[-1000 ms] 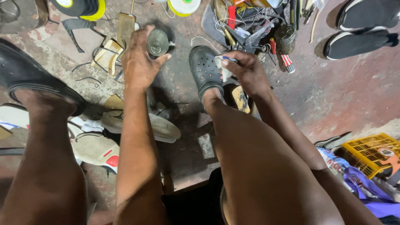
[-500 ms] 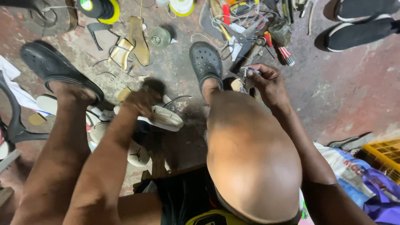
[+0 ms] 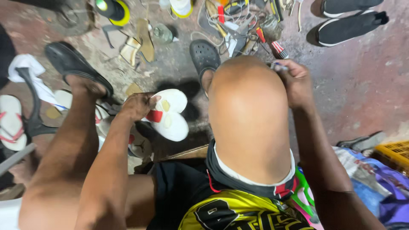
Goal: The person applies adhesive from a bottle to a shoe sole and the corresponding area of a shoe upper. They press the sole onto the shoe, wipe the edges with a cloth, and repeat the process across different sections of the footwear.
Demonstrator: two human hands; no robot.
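Note:
I sit low on the floor with my knees up. My left hand [image 3: 137, 106] grips a white shoe [image 3: 172, 117] turned sole-up, with a red patch on it, and holds it just above the floor between my feet. My right hand [image 3: 295, 79] is beyond my right knee [image 3: 247, 106], its fingers closed on a small white object [image 3: 277, 66] that is too small to identify. A small round tin [image 3: 162, 32] stands on the floor ahead, apart from both hands. My feet wear black clogs, the left one [image 3: 72, 64] and the right one [image 3: 204, 55].
A heap of tools and wires [image 3: 243, 21] lies ahead. Two black slip-on shoes [image 3: 349, 21] sit at the top right, a yellow crate [image 3: 394, 153] at the right edge. A white flip-flop [image 3: 10, 123] and tan sole pieces [image 3: 142, 42] lie to the left.
My left hand left the round tin, came back toward me and took hold of the white shoe. My right hand moved right past the knee, still holding the small object.

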